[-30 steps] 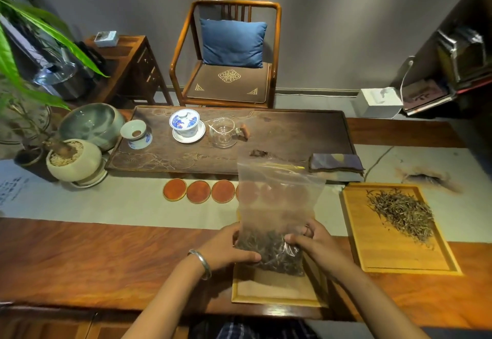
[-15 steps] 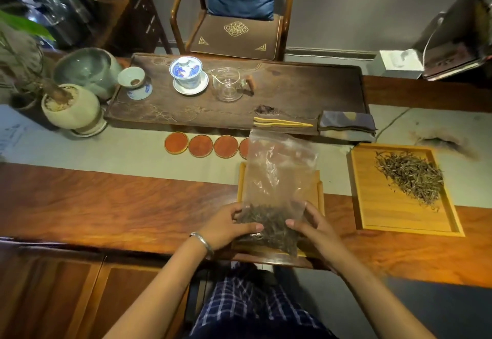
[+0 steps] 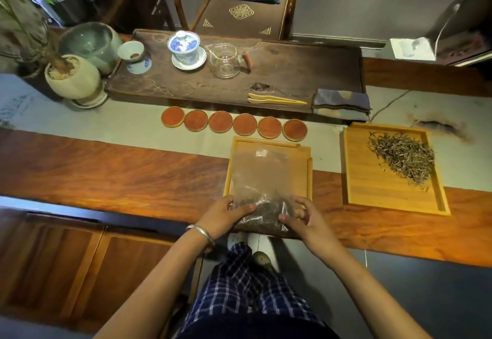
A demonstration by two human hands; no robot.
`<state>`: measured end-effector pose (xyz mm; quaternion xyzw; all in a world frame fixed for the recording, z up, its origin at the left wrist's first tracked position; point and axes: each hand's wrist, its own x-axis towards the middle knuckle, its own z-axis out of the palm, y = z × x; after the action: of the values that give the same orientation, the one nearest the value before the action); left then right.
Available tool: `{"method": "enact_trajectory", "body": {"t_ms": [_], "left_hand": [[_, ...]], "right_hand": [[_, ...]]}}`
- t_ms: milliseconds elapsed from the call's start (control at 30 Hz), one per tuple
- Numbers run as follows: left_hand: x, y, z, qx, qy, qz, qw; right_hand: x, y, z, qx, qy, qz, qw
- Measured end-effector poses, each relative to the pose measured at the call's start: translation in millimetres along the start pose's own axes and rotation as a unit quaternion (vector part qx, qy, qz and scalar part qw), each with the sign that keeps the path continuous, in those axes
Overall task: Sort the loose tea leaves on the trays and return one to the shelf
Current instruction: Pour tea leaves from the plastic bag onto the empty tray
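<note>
Far left on the counter we see a potted plant and a grey-green bowl, then the dark tea tray with its blue-and-white lidded cup and glass pitcher, and a row of round coasters nearer us. At the near edge our left hand pinches the left bottom corner of a clear plastic bag, which lies on the near bamboo tray; dark loose tea sits bunched at the bag's near end. Our right hand has its grip closed on the right corner. We judge the bagging step nearly done; next the bag's far mouth wants sealing, keeping the leaves settled. To the right, the second bamboo tray holds a pale tea pile, unsorted. No label or writing is readable anywhere.
</note>
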<state>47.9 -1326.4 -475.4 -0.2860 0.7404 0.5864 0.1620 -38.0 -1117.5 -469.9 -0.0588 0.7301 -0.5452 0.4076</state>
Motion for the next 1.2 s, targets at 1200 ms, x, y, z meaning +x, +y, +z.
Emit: {"method": "enact_trajectory", "body": {"t_ms": [1200], "left_hand": [[-1,68,-46,-0.017,-0.01,0.016,1.0]], "right_hand": [[5,-53,13,-0.02,0.186,-0.114,0.976]]}}
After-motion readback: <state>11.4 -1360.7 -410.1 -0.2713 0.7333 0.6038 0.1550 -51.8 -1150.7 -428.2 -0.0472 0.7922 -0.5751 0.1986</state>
